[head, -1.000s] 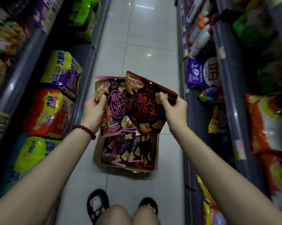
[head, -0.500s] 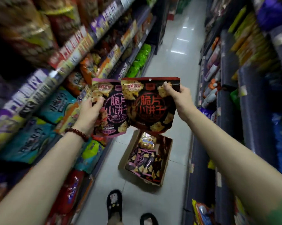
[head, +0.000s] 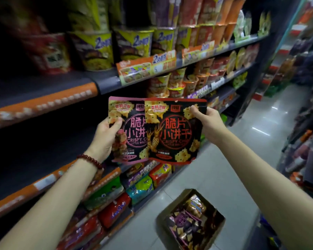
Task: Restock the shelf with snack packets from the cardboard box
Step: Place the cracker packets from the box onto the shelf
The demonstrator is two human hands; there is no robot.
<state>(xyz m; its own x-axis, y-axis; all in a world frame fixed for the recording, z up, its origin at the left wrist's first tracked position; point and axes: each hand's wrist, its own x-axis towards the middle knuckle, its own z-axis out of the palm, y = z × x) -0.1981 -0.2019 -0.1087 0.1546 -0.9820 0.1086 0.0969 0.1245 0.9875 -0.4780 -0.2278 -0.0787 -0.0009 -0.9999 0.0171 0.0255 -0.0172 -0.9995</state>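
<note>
Before shelf [head: 101, 82], each hand [head: 105, 136] pinches one packet [head: 171, 130]

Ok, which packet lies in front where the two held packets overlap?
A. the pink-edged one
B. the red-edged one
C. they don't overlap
B: the red-edged packet, held by the right hand, covers the right side of the pink-edged packet in the left hand.

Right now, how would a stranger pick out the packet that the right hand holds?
Look in front of the dark shelf unit on the left of the aisle, where two hands hold up two black foil snack packets side by side. The right hand pinches the red-edged black packet; it overlaps the pink-edged black packet and shows a prawn drawing.
</note>
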